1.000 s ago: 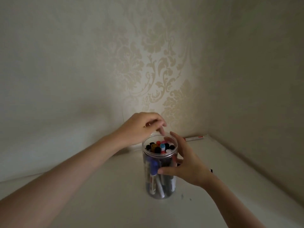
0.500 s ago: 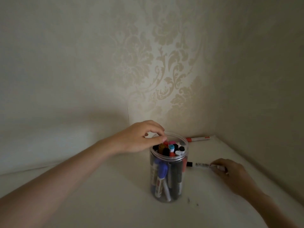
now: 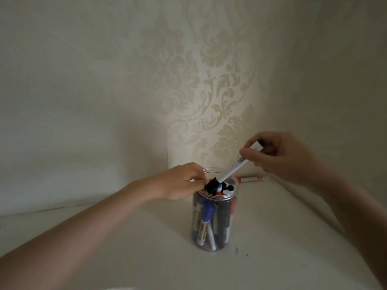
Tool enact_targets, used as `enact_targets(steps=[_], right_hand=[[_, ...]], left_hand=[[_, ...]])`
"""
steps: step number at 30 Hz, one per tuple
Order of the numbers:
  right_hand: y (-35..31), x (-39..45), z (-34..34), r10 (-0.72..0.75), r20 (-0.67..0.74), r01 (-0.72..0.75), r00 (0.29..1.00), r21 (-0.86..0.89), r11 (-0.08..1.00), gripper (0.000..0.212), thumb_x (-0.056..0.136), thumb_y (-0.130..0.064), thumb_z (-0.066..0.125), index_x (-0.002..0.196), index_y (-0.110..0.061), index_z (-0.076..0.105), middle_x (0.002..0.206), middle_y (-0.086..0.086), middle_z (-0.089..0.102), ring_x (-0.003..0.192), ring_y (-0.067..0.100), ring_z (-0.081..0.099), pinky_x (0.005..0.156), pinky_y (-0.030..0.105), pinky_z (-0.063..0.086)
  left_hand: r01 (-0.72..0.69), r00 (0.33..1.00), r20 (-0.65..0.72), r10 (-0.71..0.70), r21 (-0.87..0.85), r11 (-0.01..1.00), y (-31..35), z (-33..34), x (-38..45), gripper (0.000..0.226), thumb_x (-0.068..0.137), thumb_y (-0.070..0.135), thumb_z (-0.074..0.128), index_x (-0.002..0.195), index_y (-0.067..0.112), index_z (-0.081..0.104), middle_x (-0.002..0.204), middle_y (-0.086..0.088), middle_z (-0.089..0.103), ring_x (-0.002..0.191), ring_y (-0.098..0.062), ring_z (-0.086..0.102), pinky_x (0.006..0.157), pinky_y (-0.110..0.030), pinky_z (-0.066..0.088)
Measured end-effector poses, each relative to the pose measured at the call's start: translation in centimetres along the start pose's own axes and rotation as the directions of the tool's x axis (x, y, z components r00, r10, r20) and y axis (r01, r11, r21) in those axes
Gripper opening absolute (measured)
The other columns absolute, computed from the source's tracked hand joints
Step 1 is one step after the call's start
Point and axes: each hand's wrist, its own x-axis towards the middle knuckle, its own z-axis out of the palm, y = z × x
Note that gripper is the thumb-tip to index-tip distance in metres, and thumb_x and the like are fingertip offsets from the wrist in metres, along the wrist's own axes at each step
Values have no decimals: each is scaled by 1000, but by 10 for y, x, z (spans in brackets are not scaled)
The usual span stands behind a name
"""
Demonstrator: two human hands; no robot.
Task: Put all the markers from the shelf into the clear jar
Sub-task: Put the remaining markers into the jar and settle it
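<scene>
Nearest to us on the shelf (image 3: 272,258), the jar (image 3: 213,222) stands already crowded with markers. We judge one insertion is in hand: our left hand (image 3: 180,181) pinches the rim, while our right hand (image 3: 278,155) grips a white marker (image 3: 234,167), black cap down at the mouth. Next we must find a gap between the caps. Farther back, a red marker (image 3: 251,179) lies by the wall.

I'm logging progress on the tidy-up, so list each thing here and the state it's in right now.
Clear jar: upright, no lid on, crowded with markers.
Black-capped marker: tilted, cap end at the jar mouth.
Red marker: lying on the shelf by the wall.
Left hand: at the jar rim.
Right hand: gripping the black-capped marker.
</scene>
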Motion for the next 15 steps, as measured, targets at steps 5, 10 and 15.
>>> enact_targets(steps=[5, 10, 15], right_hand=[[-5, 9, -3, 19, 41, -12, 999, -170, 985, 12, 82, -35, 69, 79, -23, 71, 51, -9, 58, 48, 8, 43, 51, 18, 36], [-4, 12, 6, 90, 162, -56, 983, -203, 978, 16, 83, -39, 67, 80, -24, 71, 49, -13, 61, 46, 4, 49, 53, 21, 40], [-7, 17, 24, 55, 195, 1, 979, -276, 961, 20, 88, -44, 58, 75, -30, 62, 54, -13, 59, 45, 0, 48, 54, 20, 40]], left_hand=[[98, 993, 78, -87, -157, 983, 2, -1, -10, 39, 90, 49, 37, 108, 37, 70, 145, 13, 37, 135, -4, 33, 115, -31, 24], [179, 982, 98, -161, -223, 958, 7, 6, -6, 50, 95, 46, 40, 141, 25, 45, 152, 12, 30, 135, -10, 34, 113, -32, 27], [190, 979, 94, -181, -93, 977, 7, 2, -10, 45, 100, 44, 31, 133, 20, 51, 137, 2, 52, 126, -19, 48, 109, -39, 37]])
